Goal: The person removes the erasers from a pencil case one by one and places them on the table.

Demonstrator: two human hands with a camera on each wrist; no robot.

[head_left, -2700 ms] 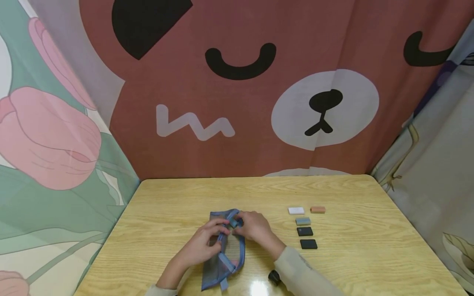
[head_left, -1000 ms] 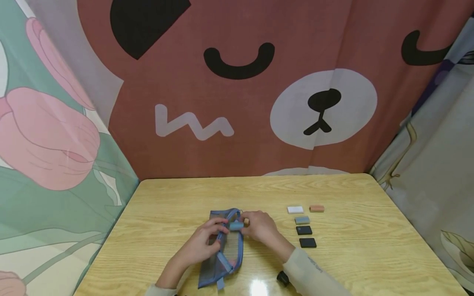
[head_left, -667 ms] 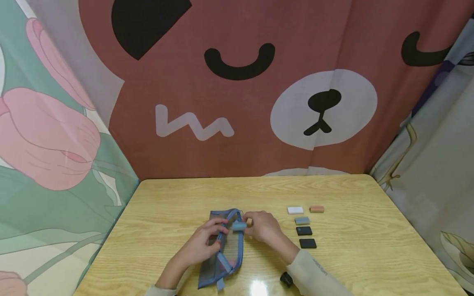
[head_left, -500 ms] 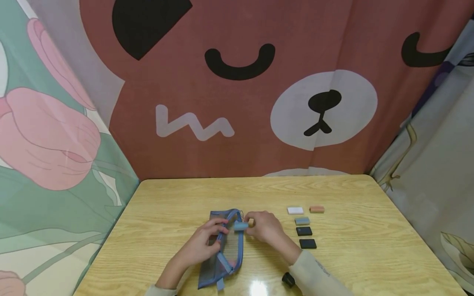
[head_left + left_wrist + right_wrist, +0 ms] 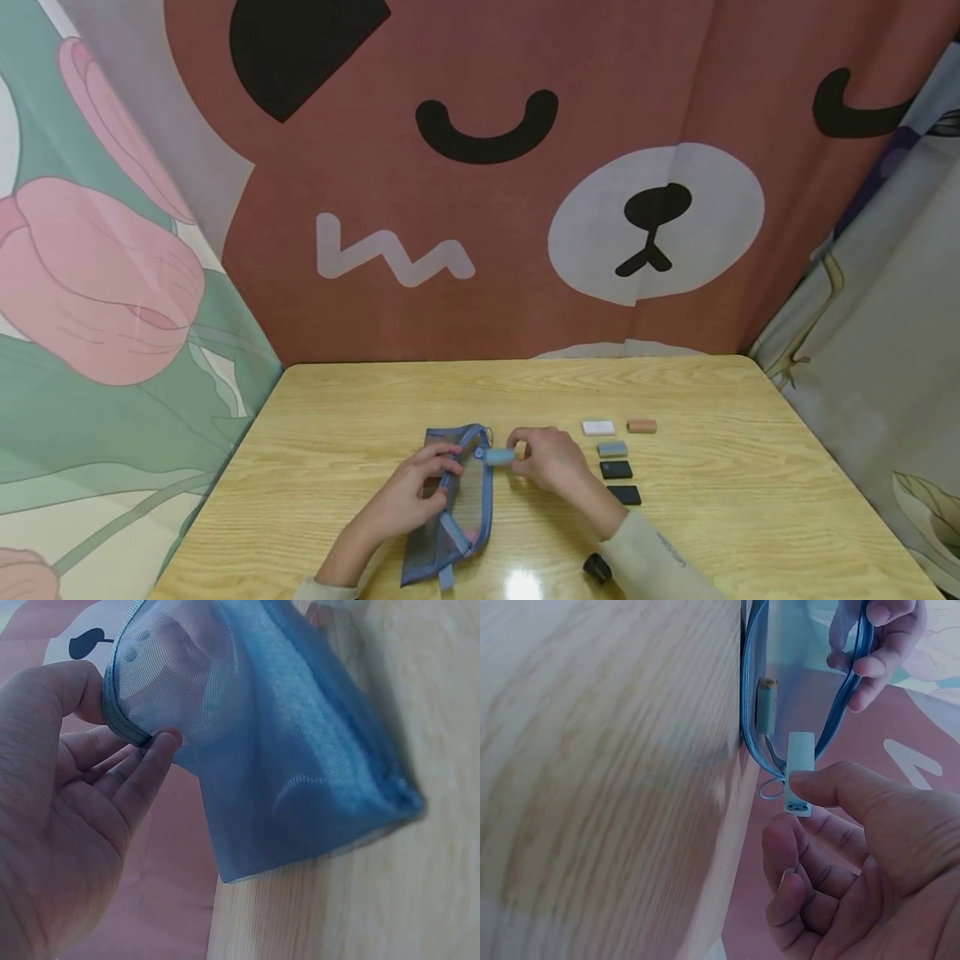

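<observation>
The left hand (image 5: 409,497) pinches a mesh pouch (image 5: 281,810), apparently so it gapes, while the right hand (image 5: 553,460) pinches a pale-blue bar (image 5: 802,753).

Head view: even, moderate light, apparently from above; bright glare spot (image 5: 522,585) on table (image 5: 337,467) near bottom edge; shadows faint, soft. Bear-print curtain (image 5: 480,200) duller, darker toward top; small details slightly soft. Left wrist view: hazy, cool cast, pouch (image 5: 277,757) soft-edged. Right wrist view: dimmer, bluish, low contrast; wood grain (image 5: 592,787) smeared.
</observation>
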